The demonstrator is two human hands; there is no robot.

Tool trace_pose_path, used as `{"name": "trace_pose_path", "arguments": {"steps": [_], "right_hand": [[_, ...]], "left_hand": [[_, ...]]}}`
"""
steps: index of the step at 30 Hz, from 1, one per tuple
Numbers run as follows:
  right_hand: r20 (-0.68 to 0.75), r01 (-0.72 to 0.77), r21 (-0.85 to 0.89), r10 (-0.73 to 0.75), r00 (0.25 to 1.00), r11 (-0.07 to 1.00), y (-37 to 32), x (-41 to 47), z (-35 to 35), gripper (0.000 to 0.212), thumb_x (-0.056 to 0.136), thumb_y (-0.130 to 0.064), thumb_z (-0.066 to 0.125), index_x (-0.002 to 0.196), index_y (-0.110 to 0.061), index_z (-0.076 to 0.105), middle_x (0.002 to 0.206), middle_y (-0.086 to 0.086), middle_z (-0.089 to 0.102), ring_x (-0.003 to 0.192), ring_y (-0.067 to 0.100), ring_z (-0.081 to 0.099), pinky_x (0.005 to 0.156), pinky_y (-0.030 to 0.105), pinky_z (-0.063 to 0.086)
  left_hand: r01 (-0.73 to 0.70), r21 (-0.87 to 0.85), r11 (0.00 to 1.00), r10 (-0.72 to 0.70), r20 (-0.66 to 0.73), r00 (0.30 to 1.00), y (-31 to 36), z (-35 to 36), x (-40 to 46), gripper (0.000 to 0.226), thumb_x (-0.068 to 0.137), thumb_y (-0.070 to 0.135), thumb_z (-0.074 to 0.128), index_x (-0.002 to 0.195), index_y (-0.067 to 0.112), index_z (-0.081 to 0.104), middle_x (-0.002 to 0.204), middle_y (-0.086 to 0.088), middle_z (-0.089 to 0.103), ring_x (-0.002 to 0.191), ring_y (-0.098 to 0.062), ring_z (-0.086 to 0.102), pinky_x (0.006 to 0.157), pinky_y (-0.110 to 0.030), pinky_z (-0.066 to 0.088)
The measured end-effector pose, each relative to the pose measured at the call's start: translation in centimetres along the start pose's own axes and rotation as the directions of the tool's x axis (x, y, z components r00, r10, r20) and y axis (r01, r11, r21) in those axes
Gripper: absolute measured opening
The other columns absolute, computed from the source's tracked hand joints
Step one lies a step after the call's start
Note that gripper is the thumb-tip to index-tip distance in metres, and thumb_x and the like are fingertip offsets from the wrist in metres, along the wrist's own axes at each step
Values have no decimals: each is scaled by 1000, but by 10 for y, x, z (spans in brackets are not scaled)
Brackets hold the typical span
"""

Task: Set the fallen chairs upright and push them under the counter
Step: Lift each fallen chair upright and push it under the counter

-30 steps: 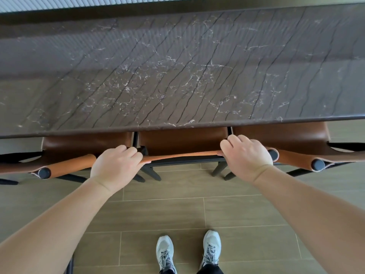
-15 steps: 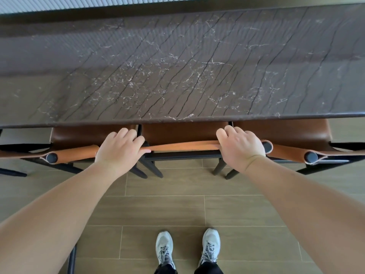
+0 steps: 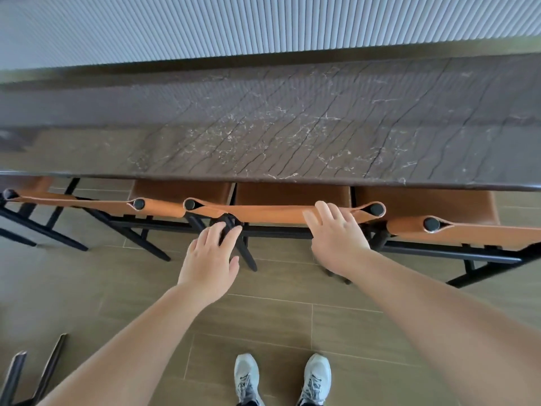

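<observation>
The middle chair (image 3: 272, 213), with a tan leather back on a black frame, stands upright with its seat under the dark marble counter (image 3: 292, 127). My left hand (image 3: 209, 256) is off the backrest, fingers apart, its fingertips at a black frame joint below the leather. Fingers spread, my right hand (image 3: 336, 232) lies loosely on the top edge of the backrest near its right post. Matching chairs stand tucked in on the left (image 3: 159, 207) and on the right (image 3: 468, 231).
A further chair (image 3: 41, 197) stands at the far left under the counter. Two dark legs (image 3: 32, 373) stick into view at the bottom left on the wood-look tile floor. My grey shoes (image 3: 281, 379) are below. A ribbed pale wall runs behind the counter.
Both hands have let go of the middle chair's backrest; the left has dropped below it and the right has opened on top. The view has tilted up and shifted left.
</observation>
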State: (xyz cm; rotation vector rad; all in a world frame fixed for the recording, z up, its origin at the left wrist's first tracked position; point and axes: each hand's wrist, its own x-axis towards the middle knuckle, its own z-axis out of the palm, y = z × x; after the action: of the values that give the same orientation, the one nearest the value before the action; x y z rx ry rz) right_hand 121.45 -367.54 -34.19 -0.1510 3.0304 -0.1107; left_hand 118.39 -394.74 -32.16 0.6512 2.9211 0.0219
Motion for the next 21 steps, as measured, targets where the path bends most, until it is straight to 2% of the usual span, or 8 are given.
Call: {"name": "trace_pose_path", "arguments": {"steps": [4,6,8,10,13,15,18,21], "right_hand": [[102,-40,252,14,995,967,-32,-26,-19,52,93,-26,51,141,-21,32,141,6,31,125,29,39,100,43,41],[144,-134,440,77,987,888,-47,-37,-30,52,96,-31,53,143,-24,33,143,1,34,124,25,43,92,37,47],[199,-218,604,120,973,767,-62,-47,-41,51,96,-34,54,143,-28,35,143,-4,35,109,17,52,70,25,49],[209,-244,708,134,969,663,-79,-55,-48,48,96,-36,55,140,-31,37,139,-8,39,89,6,53,56,17,42],[217,-252,818,127,968,517,-108,-70,-59,43,95,-37,56,135,-33,41,133,-10,47,100,1,52,58,13,39],[242,-261,865,101,965,427,-132,-82,-66,41,95,-37,57,133,-33,43,127,-11,51,104,2,53,62,13,39],[251,-251,895,49,967,370,-173,-104,-77,38,94,-39,58,130,-34,46,116,-16,54,95,-1,54,63,14,38],[230,-213,914,-9,973,345,-220,-134,-85,32,93,-41,57,124,-36,48,112,-19,56,93,0,57,64,17,41]], "left_hand": [[138,-296,945,-133,35,990,7,-8,-48,55,96,33,56,146,29,35,147,7,35,137,-15,32,109,-36,33],[209,-433,877,-215,36,976,11,-14,-63,50,97,31,54,144,33,36,143,14,37,130,-6,38,103,-29,39],[306,-595,743,-319,87,944,14,-24,-76,43,99,29,50,139,40,39,134,20,42,118,2,46,90,-23,45],[365,-770,523,-417,142,898,16,-36,-90,36,98,27,49,128,46,45,124,26,50,115,2,50,86,-25,46],[329,-914,239,-512,170,842,16,-54,-123,26,96,30,54,118,44,57,114,23,61,108,-1,58,84,-24,47],[280,-956,89,-566,183,804,12,-63,-156,23,97,29,58,114,43,61,110,17,66,102,-4,63,86,-26,49],[211,-976,-50,-629,195,752,2,-71,-213,21,97,20,59,112,33,66,109,8,70,98,-7,68,85,-28,50],[152,-980,-129,-685,199,701,-12,-71,-280,20,97,15,59,109,27,69,109,2,71,99,-12,69,83,-29,48]]}}
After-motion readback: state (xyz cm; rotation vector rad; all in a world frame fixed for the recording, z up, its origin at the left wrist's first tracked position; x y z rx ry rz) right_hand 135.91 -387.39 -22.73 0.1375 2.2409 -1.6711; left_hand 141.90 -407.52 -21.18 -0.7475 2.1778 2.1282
